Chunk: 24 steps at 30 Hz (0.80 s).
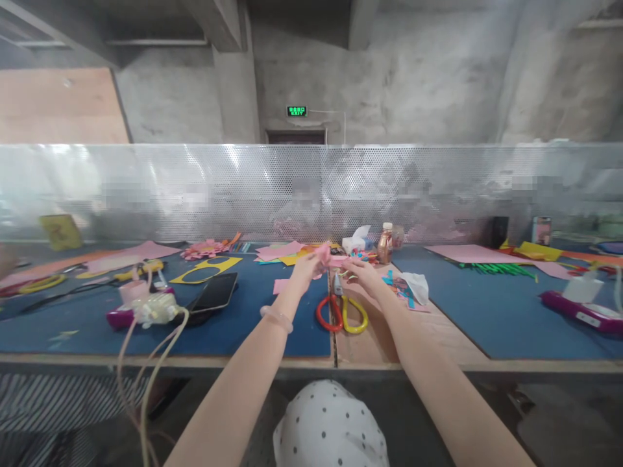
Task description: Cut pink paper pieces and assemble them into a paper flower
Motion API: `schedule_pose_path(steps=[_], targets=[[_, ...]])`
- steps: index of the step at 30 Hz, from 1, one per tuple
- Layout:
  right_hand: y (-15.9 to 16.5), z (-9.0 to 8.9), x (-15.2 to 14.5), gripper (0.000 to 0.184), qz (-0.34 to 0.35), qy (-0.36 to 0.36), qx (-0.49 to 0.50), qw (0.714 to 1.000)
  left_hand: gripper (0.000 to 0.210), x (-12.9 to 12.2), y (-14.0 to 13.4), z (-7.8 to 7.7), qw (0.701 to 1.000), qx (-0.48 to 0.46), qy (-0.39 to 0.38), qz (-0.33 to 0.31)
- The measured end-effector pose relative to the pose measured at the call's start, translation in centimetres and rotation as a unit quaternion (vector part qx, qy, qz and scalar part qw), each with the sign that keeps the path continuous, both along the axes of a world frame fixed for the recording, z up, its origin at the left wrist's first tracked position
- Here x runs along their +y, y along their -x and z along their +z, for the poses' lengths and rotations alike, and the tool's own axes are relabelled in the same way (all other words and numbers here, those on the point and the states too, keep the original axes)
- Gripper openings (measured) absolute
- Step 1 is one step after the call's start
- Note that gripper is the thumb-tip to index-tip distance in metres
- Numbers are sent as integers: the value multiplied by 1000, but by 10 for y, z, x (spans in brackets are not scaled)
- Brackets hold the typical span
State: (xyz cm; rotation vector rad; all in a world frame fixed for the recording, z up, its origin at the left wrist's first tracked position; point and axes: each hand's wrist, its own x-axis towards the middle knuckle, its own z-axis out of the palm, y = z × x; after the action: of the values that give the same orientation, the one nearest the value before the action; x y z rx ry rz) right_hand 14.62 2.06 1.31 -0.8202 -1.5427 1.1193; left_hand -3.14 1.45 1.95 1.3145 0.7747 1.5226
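**Lead:** Report the station and the step, largest first.

**Checker:** A perforated metal screen [219,194] stands along the far side of the bench [365,349]. Over the bench, the left hand [307,269] has its fingers closed on a small pink piece [335,261]. The right hand [361,270] has its fingertips at the other end; whether they pinch it, I cannot tell. The pink piece lies between the two hands, beyond the scissors [337,292].

**Lead:** Your judgement of the step?

**Checker:** Two-handed handling of the piece, probably adjusting or forming it. The next move calls for a steady left hold and light right fingertips, to avoid a crease.

**Lead:** Counts, in the same order.

**Checker:** Blue mats [272,334]: two, with bare wood between. Yellow sheet with round cut-outs [234,263]: one, two openings visible. Purple power strips [584,312]: two, one at either side. Scissors: one pair, one red handle, one yellow. Bottle [385,243]: one, upright, beyond the right hand. Bracelet [277,318]: one, on the left wrist. Pink piece in hand: one apparent; layers too small to count.
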Motion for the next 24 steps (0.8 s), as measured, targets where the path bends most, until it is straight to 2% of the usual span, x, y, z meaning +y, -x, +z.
schedule_pose_path(steps=[2,3,6,8,11,13,16,21,24], targets=[[-1,1,0,24,-33,3,30,999,18,6,14,5,986,-161,23,28],[-2,2,1,24,-47,4,48,998,16,9,22,7,975,-213,34,50],[-2,6,-1,23,-66,17,81,994,12,13,41,7,956,-268,49,110],[2,8,-4,27,-80,24,82,993,12,13,43,3,967,-215,55,124],[12,8,-10,34,-112,26,38,993,11,8,29,-2,992,-82,55,82],[19,7,-11,35,-100,11,-10,995,14,2,14,-4,998,8,48,47],[25,5,-11,29,-69,-31,-65,995,15,-5,-1,-5,994,98,4,45],[29,2,-11,18,-52,-68,-98,992,21,-7,-5,-4,987,140,-20,77],[28,-1,-7,17,-63,-78,-116,988,22,-6,-4,-5,989,130,-21,67]])
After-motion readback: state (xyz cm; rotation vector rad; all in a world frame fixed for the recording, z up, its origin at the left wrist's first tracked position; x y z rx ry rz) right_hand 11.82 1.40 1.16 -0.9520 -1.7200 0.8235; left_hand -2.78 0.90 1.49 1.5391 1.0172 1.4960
